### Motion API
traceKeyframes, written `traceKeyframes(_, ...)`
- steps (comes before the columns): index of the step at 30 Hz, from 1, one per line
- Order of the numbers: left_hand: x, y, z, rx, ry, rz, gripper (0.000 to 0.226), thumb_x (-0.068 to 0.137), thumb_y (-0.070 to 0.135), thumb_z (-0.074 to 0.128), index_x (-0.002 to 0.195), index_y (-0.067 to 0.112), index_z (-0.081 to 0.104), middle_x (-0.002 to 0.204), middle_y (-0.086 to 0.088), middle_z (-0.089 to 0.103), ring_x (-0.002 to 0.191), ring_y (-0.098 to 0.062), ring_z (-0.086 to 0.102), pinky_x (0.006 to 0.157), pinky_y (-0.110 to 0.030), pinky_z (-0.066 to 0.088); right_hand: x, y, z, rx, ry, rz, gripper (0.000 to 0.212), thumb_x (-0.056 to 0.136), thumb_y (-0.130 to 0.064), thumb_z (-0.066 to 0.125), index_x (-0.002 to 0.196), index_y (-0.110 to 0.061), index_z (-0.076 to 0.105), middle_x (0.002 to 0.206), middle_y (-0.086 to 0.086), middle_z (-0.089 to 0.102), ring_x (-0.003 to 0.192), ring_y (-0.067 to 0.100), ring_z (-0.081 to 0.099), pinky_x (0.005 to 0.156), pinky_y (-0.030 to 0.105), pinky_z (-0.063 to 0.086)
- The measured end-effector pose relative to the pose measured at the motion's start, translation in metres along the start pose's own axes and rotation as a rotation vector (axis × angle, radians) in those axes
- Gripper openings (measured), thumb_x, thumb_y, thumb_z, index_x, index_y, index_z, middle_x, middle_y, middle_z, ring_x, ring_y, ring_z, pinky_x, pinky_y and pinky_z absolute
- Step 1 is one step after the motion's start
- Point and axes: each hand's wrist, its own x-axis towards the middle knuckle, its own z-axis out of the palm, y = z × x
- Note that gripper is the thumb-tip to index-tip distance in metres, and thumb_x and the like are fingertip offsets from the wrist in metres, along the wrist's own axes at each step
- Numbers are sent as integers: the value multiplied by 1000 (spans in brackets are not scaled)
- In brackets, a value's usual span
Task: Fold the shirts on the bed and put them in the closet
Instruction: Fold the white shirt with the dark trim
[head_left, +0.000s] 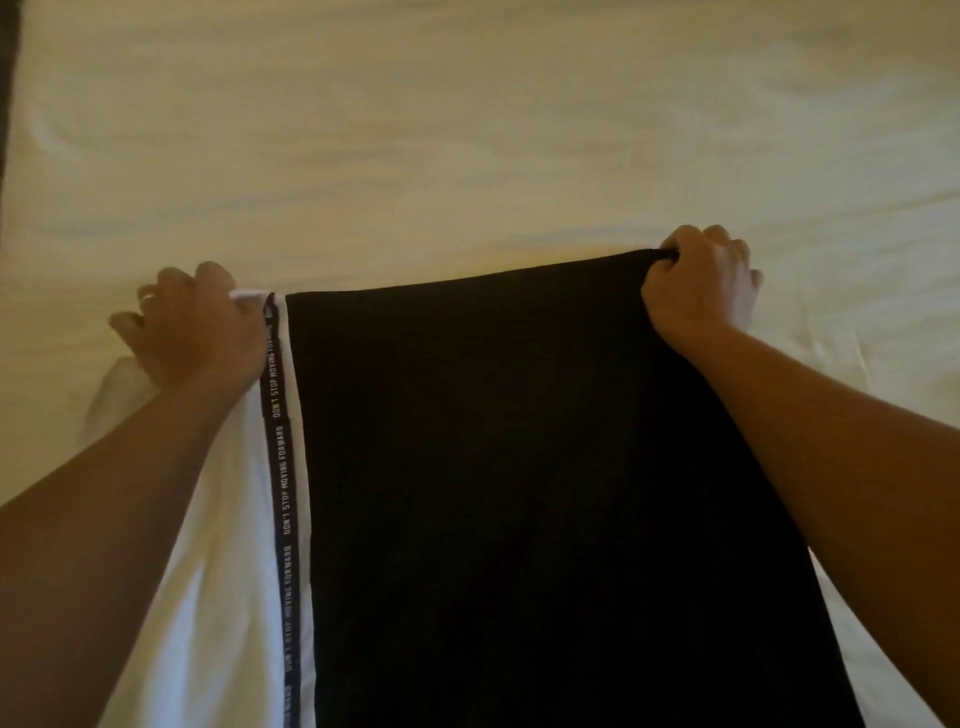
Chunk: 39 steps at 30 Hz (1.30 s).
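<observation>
A black and white shirt lies spread on the bed. A black strip with white words runs down its left side. The left hand and the right hand each pinch a top corner.

Dim, warm yellowish light; soft blur throughout; wide-angle bending at the edges

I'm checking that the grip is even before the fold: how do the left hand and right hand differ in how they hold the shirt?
The left hand holds the white corner of the shirt; the right hand grips the black corner. The left hand wears a ring and sits lower in the view; the right hand sits higher and shows no ring. Both hold the shirt's far edge over the bed, with knuckles up.
</observation>
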Motion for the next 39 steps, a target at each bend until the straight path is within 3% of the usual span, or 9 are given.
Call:
traceKeyframes(4, -8, 0, 13, -19, -8, 226, 23, 96, 25, 53, 115, 18, 65, 122, -15, 57, 121, -41, 46, 102, -58, 26, 4, 8, -2, 82, 23, 84, 16, 90, -17, 50, 100, -14, 61, 112, 8, 58, 107, 31, 52, 92, 44, 43)
traceKeyframes(7, -2, 3, 14, -32, -40, 179, 22, 99, 23, 50, 113, 16, 66, 117, -17, 59, 119, -41, 48, 103, -57, 25, 15, 11, -8, 229, 22, 167, 15, 87, -11, 49, 94, -13, 63, 100, 6, 65, 90, 24, 57, 79, 39, 50)
traceKeyframes(10, 1, 12, 14, -64, -11, 70, 21, 101, 21, 49, 112, 15, 65, 114, -19, 58, 117, -45, 49, 103, -57, 26, 23, 13, -11, 344, 54, 230, 21, 90, -7, 49, 102, -13, 66, 99, 2, 63, 83, 16, 54, 74, 33, 51)
traceKeyframes(14, -12, 23, 17, -60, 44, 37, 23, 99, 15, 52, 118, 13, 64, 124, -21, 53, 124, -46, 44, 106, -60, 24, 22, 17, -10, 344, 32, 208, 27, 99, -18, 57, 125, -16, 57, 115, 2, 58, 98, 19, 55, 85, 32, 49)
traceKeyframes(18, -40, 32, 15, -56, 54, 135, 36, 101, 27, 50, 134, 13, 54, 143, -20, 42, 133, -46, 36, 105, -65, 25, 5, 27, -22, 322, -27, 208, 46, 98, -35, 57, 139, -19, 43, 137, 8, 53, 120, 27, 54, 98, 45, 49)
traceKeyframes(24, -115, 43, 4, -37, -173, 358, 50, 103, 39, 46, 147, 16, 46, 152, -17, 38, 136, -42, 38, 104, -62, 35, -60, 61, -49, 240, -250, 291, 52, 96, -35, 56, 142, -14, 42, 133, 17, 56, 114, 37, 59, 94, 50, 51)
traceKeyframes(34, -288, 29, -23, -11, -459, 528, 57, 103, 49, 46, 154, 25, 35, 158, -7, 29, 142, -28, 36, 111, -46, 40, -246, 142, -90, 200, -467, 433, 19, 95, -30, 55, 110, -21, 47, 96, 4, 52, 78, 20, 54, 74, 38, 49)
traceKeyframes(37, -366, 15, -25, 6, -501, 555, 60, 101, 51, 47, 154, 26, 33, 152, -6, 36, 136, -25, 42, 106, -40, 43, -302, 172, -102, 205, -511, 466, 15, 96, -27, 58, 104, -17, 51, 87, 1, 56, 72, 17, 55, 68, 36, 49)
traceKeyframes(39, -411, 6, -22, 13, -519, 566, 63, 101, 55, 45, 155, 25, 31, 147, -4, 40, 131, -22, 46, 101, -36, 45, -327, 186, -105, 203, -537, 492, 14, 95, -25, 59, 99, -12, 58, 83, 4, 61, 72, 22, 59, 73, 41, 55)
